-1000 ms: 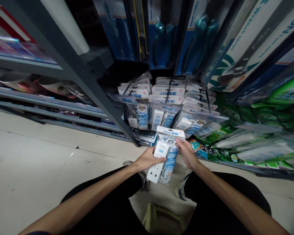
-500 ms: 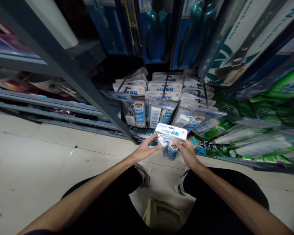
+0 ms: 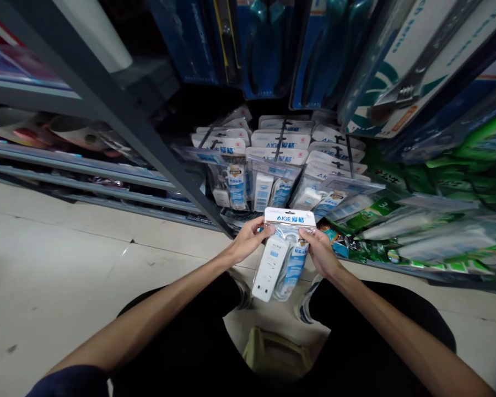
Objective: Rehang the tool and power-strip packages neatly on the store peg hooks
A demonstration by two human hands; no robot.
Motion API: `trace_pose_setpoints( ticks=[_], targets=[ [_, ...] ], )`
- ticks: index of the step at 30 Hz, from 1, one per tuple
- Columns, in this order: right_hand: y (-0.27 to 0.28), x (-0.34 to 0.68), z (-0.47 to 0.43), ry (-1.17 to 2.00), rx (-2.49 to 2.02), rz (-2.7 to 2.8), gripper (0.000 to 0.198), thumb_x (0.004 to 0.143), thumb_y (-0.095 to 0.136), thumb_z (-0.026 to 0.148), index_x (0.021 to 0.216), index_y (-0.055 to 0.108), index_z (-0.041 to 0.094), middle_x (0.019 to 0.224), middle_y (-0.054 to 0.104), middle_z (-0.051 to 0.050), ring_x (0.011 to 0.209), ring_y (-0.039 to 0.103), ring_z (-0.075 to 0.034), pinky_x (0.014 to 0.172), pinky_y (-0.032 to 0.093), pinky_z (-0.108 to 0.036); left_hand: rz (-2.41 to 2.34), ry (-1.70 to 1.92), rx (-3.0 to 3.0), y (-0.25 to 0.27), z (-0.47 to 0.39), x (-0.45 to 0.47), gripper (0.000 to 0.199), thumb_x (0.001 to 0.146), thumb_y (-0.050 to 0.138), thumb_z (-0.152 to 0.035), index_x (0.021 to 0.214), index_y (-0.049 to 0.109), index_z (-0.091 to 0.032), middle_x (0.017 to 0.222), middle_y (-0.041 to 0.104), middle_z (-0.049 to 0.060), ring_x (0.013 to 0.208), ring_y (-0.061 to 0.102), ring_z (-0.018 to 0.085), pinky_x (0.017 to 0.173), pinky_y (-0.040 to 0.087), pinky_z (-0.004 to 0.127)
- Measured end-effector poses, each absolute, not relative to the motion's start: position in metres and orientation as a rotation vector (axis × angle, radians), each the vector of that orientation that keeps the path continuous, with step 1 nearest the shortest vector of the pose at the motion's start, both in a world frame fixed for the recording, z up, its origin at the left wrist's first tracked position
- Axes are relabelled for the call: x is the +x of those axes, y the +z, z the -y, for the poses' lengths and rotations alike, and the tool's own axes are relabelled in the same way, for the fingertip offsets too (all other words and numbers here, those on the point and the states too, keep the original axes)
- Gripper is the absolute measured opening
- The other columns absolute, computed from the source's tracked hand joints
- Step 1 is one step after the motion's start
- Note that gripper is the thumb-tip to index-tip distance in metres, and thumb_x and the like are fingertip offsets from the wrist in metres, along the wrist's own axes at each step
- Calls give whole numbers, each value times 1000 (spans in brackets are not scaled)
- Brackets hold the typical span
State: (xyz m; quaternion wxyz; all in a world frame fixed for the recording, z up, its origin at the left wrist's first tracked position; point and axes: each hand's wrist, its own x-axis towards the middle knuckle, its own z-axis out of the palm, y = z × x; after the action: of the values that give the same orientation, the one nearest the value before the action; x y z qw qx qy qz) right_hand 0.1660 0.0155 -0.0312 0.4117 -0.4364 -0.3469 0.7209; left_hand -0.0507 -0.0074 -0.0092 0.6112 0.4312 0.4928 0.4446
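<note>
Between my two hands is a packaged power strip (image 3: 269,267), white with sockets and a coiled cable, in a clear bag under a white AIGE header card. My left hand (image 3: 250,240) pinches the bag's upper left edge, thumb on the front. On the opposite edge, my right hand (image 3: 319,251) grips the bag just below the card, also thumb in front. The pack's front faces up toward me, its lower end tilted down over the floor. Just beyond it, similar AIGE packs (image 3: 278,157) hang in several rows on hooks.
Carded pliers (image 3: 262,49) and an adjustable wrench (image 3: 405,91) hang above. Green packages (image 3: 380,212) fill the right side. A grey shelf post (image 3: 149,127) slants at left, beside shelves holding cups (image 3: 72,132). A yellowish-green stool (image 3: 254,353) stands between my legs on the tiled floor (image 3: 66,275).
The pack has swung from foreshortened to facing me, so the strip's full length and sockets now show. Both hands keep their hold on its upper edges.
</note>
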Motion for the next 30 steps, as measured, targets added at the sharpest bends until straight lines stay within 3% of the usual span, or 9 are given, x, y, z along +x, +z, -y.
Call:
trace_pose_setpoints(
  ticks=[3,8,13,22,30],
  targets=[
    [-32,167,-18,1777,-1149,848,44,74,84,49,105,74,19,111,77,-7,102,72,-27,96,56,-41,-1182,1004,962,-6,9,-47,52,83,76,-50,121,69,-15,95,72,7,79,64,18,64,52,25],
    [-33,177,-26,1586,-1118,864,47,78,83,48,114,71,21,120,74,-6,109,70,-27,100,56,-43,-1173,985,1035,-4,6,-38,45,84,74,-50,111,70,-14,93,68,7,80,62,19,65,52,26],
    [-22,191,-35,1261,-1130,1013,44,80,82,44,113,72,17,111,76,-9,101,72,-26,95,58,-42,-1228,1053,1301,5,-9,-24,32,91,68,-47,94,68,-15,83,61,2,78,56,15,68,44,24],
    [3,214,-71,841,-1057,1071,38,82,80,42,107,71,14,102,76,-8,88,71,-17,83,57,-29,-1281,1256,1513,33,-44,15,26,96,61,-43,90,66,-18,75,57,-2,66,49,13,58,36,25],
    [11,215,-89,783,-1084,1077,38,80,76,43,103,68,15,99,76,-8,88,70,-18,85,56,-31,-1288,1428,1482,36,-68,24,26,93,65,-42,96,69,-16,80,66,2,74,58,15,63,43,24]
  ],
)
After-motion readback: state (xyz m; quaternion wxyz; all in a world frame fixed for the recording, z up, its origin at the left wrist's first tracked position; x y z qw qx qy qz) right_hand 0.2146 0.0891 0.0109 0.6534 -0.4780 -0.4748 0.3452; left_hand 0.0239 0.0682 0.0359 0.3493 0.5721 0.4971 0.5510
